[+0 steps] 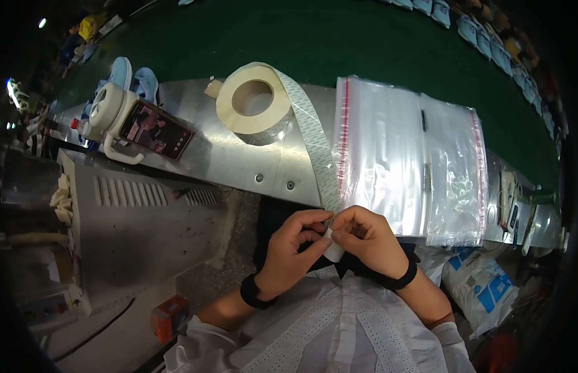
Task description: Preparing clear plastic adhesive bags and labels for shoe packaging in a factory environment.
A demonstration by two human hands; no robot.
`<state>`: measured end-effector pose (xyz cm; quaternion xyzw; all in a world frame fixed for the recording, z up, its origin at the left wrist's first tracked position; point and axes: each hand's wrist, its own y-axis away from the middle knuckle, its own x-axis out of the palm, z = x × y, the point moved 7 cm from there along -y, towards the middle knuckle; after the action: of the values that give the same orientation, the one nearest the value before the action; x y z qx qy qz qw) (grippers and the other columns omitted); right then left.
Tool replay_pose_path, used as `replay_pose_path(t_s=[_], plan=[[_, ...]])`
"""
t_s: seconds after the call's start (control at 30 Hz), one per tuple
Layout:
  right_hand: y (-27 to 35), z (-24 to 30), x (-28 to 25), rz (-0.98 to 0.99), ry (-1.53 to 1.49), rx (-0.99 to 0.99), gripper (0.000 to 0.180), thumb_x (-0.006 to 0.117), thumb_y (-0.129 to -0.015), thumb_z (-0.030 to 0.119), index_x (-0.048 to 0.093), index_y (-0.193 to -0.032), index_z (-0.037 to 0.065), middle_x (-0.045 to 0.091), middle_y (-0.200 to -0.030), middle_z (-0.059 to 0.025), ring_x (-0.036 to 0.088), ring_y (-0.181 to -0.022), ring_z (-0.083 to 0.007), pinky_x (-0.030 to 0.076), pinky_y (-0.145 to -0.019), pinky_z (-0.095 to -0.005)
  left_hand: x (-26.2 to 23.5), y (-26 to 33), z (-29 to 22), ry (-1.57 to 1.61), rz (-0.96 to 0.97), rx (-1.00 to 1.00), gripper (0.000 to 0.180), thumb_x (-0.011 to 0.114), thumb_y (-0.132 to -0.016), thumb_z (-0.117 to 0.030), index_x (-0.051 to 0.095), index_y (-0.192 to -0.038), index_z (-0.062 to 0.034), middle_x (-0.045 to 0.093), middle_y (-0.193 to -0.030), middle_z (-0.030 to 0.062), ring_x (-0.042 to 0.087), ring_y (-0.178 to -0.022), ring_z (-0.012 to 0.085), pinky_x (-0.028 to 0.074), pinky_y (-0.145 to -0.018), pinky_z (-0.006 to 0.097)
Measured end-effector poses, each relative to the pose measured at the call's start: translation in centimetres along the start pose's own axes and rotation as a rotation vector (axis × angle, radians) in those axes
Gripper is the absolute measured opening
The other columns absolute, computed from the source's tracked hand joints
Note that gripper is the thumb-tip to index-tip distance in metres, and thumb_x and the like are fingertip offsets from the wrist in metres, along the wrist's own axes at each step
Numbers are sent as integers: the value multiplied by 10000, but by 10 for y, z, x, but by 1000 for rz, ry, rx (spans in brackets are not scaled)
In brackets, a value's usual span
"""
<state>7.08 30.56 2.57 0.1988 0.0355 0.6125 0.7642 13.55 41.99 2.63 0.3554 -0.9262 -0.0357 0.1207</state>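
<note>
Both hands meet in front of my body, at the loose end of a printed label strip (314, 137). It runs down from a large cream roll (230, 112) standing on the metal bench. My left hand (295, 248) has thumb and fingers closed around the strip's end. On its other side my right hand (376, 242) pinches the same end. Below the fingertips a white curled piece of the strip (334, 250) hangs down. The exact contact between the fingers is partly hidden. To the right of the strip lie stacked clear plastic bags (385, 143) with a red line along one edge.
A phone (157, 129) leans on a white lidded mug (109, 112) at the left, with light-blue shoes (145, 86) behind. Beyond the metal bench (202, 93) runs a green belt (195, 37). Tools (509, 205) lie at the right; a white-and-blue sack (481, 289) stands below.
</note>
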Motion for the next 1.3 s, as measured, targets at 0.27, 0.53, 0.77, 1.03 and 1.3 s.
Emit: replay_pose_path(t_s=[0.27,0.53,0.77,1.03,1.3], plan=[[0,11,-3,-81,247,-153,114,631,-820,26,600,-928,13,593,-767,-8,512,-635,-63,432,-597,-212,6,-1,2,224,10,-135,336,624,-824,31,520,-1144,25,557,-1047,60,557,-914,99,488,-791,227],[11,20,-18,-205,354,-263,81,634,-815,29,585,-879,17,591,-743,-41,542,-623,-91,440,-570,-230,-30,-19,-14,59,-180,-52,85,558,-878,-12,571,-953,24,642,-973,109,587,-799,104,493,-703,223],[10,22,-8,-72,390,-222,76,622,-820,33,575,-878,23,580,-805,-58,574,-706,-138,453,-630,-257,5,-18,-43,-564,52,96,186,675,-795,-49,569,-944,-17,584,-870,67,597,-761,118,487,-671,229],[9,23,-1,11,302,-253,115,621,-790,-15,567,-885,22,591,-875,-72,587,-803,-179,456,-721,-271,-20,-20,-31,-399,107,57,46,574,-868,-2,583,-908,20,598,-937,58,570,-792,84,463,-666,195],[9,42,-21,-214,613,-228,58,618,-800,43,580,-803,0,578,-797,-101,604,-688,-218,475,-596,-290,-11,-43,-48,-328,180,68,229,530,-914,-140,564,-1088,6,596,-1011,62,559,-906,126,436,-814,253]])
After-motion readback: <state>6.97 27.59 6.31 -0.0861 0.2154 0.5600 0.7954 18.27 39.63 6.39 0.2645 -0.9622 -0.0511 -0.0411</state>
